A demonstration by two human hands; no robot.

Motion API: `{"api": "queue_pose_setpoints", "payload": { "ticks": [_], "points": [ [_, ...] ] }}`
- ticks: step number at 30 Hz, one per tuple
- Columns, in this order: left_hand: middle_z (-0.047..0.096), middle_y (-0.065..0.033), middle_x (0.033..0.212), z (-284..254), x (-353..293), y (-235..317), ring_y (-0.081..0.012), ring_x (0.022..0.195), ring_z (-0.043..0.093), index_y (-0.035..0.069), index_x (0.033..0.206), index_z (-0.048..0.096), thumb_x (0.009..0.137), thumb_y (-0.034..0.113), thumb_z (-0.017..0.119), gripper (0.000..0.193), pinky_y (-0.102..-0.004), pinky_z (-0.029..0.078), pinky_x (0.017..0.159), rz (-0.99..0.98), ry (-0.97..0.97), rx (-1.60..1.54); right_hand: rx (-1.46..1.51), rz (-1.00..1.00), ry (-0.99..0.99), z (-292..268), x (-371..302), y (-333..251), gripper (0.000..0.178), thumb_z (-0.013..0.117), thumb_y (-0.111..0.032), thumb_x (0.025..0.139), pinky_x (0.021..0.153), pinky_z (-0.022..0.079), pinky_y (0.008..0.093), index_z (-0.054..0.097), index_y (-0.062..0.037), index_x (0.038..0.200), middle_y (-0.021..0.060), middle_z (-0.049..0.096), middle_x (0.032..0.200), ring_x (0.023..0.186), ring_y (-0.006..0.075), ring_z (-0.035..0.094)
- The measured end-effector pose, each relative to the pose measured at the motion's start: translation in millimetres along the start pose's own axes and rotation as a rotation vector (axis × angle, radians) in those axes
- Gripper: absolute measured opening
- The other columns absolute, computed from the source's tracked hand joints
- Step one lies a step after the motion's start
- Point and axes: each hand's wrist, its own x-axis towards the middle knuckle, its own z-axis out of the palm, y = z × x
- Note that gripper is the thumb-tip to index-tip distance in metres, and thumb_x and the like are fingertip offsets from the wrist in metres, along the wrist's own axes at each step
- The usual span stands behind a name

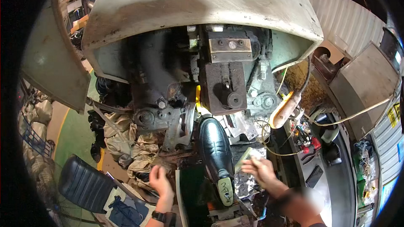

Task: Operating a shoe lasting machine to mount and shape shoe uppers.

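Observation:
A glossy black shoe (pixel 213 145) stands mounted in the middle of the machine, its toe pointing away from me under the dark metal block (pixel 225 88). The pale green heel end of a shoe last (pixel 225 192) sticks out of its opening toward me. My right hand (pixel 261 170), just right of the shoe, grips a thin pale strip (pixel 244 158) between thumb and fingers; its exact kind is unclear. Left of the shoe, my left hand (pixel 160 180) hovers with loosely bent fingers and nothing in it. Neither hand visibly touches the shoe.
A curved off-white machine hood (pixel 202 0) arches over the metal arms. A handheld lamp (pixel 282 110) hangs by its cable at right. Beyond it, a side bench carries red-handled pliers (pixel 310 146) and a dark phone-like slab (pixel 314 176). A black chair (pixel 86 183) and crumpled cloth (pixel 143 159) are at left.

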Motion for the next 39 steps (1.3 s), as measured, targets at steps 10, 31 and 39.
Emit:
{"api": "queue_pose_setpoints", "payload": {
  "ticks": [10,31,39],
  "points": [
    [0.072,-0.0094,0.112,-81.8,14.5,-78.8,-0.0183,0.101,0.065,-0.007,0.122,0.068,0.091,0.008,0.074,0.035,-0.0315,0.05,0.092,-0.086,0.052,0.023,0.005,-0.035,0.235,-74.8,-19.8,-21.7,0.029,0.058,-0.018,0.106,0.082,0.064,0.0423,0.051,0.0026,0.126,0.0196,0.072,0.112,0.089,0.0299,0.075],
    [0.068,-0.0137,0.124,-52.9,-31.3,12.9,-0.0211,0.114,0.064,-0.003,0.14,0.052,0.1,0.014,0.065,0.045,-0.0343,0.049,0.102,0.121,-0.139,-0.147,-0.221,-0.312,0.306,-100.6,-79.1,-10.2,0.033,0.064,-0.017,0.099,0.069,0.062,0.0356,0.059,0.0069,0.121,0.0178,0.073,0.102,0.076,0.0254,0.072],
    [0.032,-0.0325,0.156,61.1,-200.1,171.4,-0.0438,0.139,0.043,-0.004,0.159,0.021,0.073,0.036,0.094,0.119,-0.0521,0.03,0.122,0.62,-0.663,0.282,-1.205,-0.646,0.0,-27.6,-50.3,23.5,0.029,0.078,-0.023,0.09,0.06,0.056,0.0406,0.072,0.0043,0.088,0.0181,0.074,0.073,0.064,0.0307,0.073]
  ]
}}
